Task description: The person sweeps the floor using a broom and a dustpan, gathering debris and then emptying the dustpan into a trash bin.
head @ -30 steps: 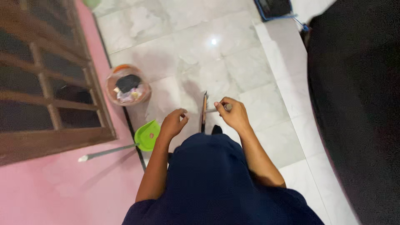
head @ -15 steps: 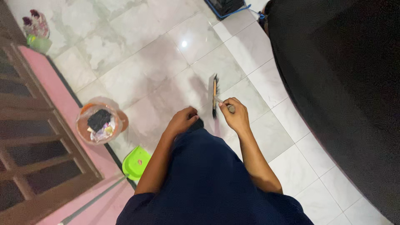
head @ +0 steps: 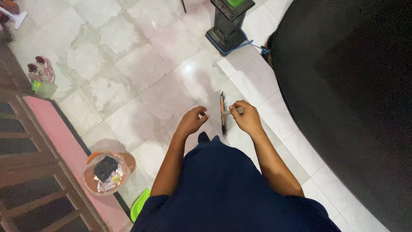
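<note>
Fingers of the right hand (head: 245,118) wrap the thin metal handle of a black-bristled wooden broom (head: 222,112) — bristles down on the pale marble floor (head: 141,73) — while the left hand (head: 192,121) hangs loosely curled, empty.

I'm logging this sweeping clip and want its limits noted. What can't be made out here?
Head view only:
- Broom: the handle is foreshortened and hidden inside the right hand.
- Left hand: curled, so any hold can't be told.
- Green dustpan: mostly hidden by the dark blue clothing.
- Waste basket contents: too small to identify.
</note>
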